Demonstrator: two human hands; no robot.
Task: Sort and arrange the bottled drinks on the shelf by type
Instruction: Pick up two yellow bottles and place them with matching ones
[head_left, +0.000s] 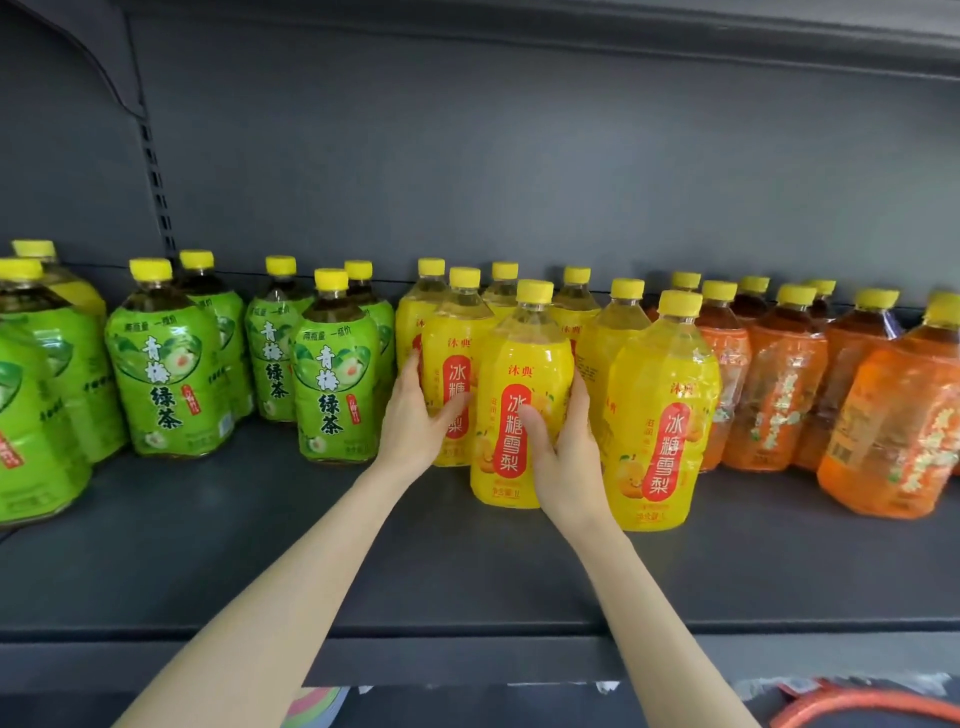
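Observation:
Three kinds of bottles stand on the dark grey shelf (218, 561), all with yellow caps. Green-labelled bottles (166, 364) fill the left, yellow-labelled bottles (662, 415) the middle, orange-labelled bottles (779, 395) the right. My left hand (415, 421) wraps the side of a yellow bottle (453, 364) in the second row. My right hand (563, 452) grips the front yellow bottle (519, 384) from its right side, thumb across the red label. Both bottles stand upright on the shelf.
The shelf's back panel (519, 171) rises behind the rows, with a slotted upright (156, 182) at the left. Bare shelf lies in front of the bottles up to the front edge (467, 631). An orange object (857, 706) shows below at the bottom right.

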